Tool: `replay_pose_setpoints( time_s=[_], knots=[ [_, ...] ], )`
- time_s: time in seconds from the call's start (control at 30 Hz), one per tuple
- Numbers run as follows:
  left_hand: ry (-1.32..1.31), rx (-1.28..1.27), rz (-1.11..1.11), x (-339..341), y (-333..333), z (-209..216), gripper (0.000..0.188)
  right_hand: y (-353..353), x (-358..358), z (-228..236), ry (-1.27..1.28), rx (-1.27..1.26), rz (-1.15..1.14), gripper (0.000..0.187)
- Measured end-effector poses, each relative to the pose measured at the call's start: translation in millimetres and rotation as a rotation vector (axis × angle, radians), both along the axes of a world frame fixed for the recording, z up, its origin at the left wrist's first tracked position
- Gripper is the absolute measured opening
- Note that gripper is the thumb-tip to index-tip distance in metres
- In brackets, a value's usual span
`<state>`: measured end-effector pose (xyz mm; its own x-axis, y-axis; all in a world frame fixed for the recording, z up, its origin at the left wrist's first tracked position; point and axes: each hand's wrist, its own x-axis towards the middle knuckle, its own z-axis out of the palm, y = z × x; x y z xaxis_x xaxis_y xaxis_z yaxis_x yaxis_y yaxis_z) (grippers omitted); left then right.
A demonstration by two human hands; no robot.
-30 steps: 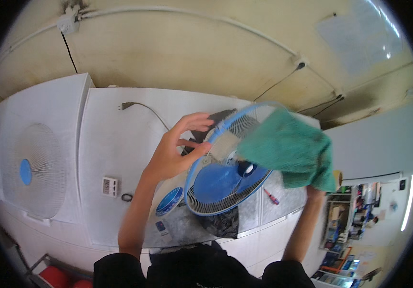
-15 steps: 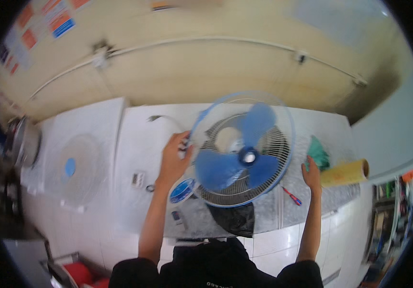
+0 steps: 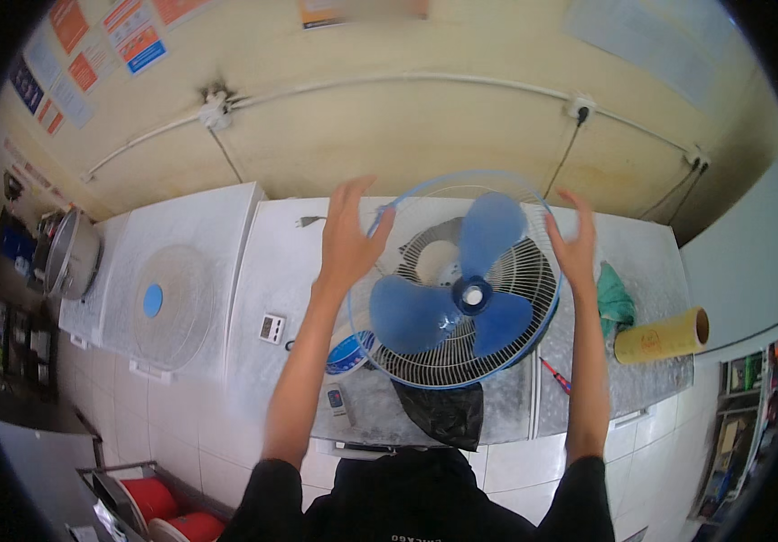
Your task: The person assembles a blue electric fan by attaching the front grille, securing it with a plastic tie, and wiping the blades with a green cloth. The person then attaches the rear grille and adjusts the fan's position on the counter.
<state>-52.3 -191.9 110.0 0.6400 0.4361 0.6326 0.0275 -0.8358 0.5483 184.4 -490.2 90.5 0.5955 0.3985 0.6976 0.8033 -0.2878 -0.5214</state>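
In the middle of the worktop stands an electric fan with three blue blades [image 3: 407,316] in front of its wire rear guard [image 3: 434,372]. A thin blue ring [image 3: 461,173] circles the blades, its upper edge rising past the rear guard. My left hand [image 3: 353,237], fingers apart, is beside the ring's upper left, the thumb near a blue clip [image 3: 383,215]. At the ring's upper right my right hand [image 3: 574,244] is spread in the same way. Whether either hand touches the ring cannot be made out.
A round wire guard with a blue centre [image 3: 152,300] lies on the left white surface. Right of the fan are a screwdriver [image 3: 554,375], a green cloth [image 3: 615,298] and a yellow roll [image 3: 662,336]. A black plastic bag [image 3: 443,414] and a blue-and-white tub [image 3: 349,354] lie near the front.
My right hand has moved from the green cloth up and left to the ring. My left hand has risen along the ring's left side. The view has shifted slightly.
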Motion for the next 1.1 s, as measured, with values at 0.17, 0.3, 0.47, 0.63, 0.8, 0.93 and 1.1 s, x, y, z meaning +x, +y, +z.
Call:
replay_pose_setpoints(
  time_s=[0.17, 0.3, 0.47, 0.63, 0.8, 0.93, 1.1],
  knots=[
    [0.414, 0.041, -0.204, 82.7, 7.9, 22.8, 0.032, 93.8, 69.2, 56.7, 0.106, -0.405, 0.479, 0.044],
    [0.345, -0.038, -0.262, 94.7, 10.3, 18.4, 0.021, 121.6, 68.9, 63.2, 0.090, -0.666, 0.522, 0.023],
    [0.200, -0.112, -0.270, 85.8, 16.7, -1.8, 0.023, 135.8, 54.3, 30.5, -0.051, -0.494, 0.401, 0.026],
    [0.156, 0.030, -0.198, 83.4, 0.0, -4.0, 0.021, 126.4, 52.5, 37.1, 0.046, -0.503, 0.344, 0.033],
    [0.072, 0.107, 0.012, -4.8, -4.3, 4.7, 0.024, 114.0, 33.7, 25.1, 0.046, -0.392, 0.222, 0.031],
    [-0.087, -0.128, 0.301, -129.7, 76.4, -65.2, 0.030, 61.0, -4.8, 13.8, 0.027, -0.195, 0.066, 0.033],
    [0.286, -0.114, 1.025, -377.4, 224.4, -214.5, 0.057, -26.6, -57.9, -41.3, 0.240, -0.126, -0.105, 0.028]
  ],
)
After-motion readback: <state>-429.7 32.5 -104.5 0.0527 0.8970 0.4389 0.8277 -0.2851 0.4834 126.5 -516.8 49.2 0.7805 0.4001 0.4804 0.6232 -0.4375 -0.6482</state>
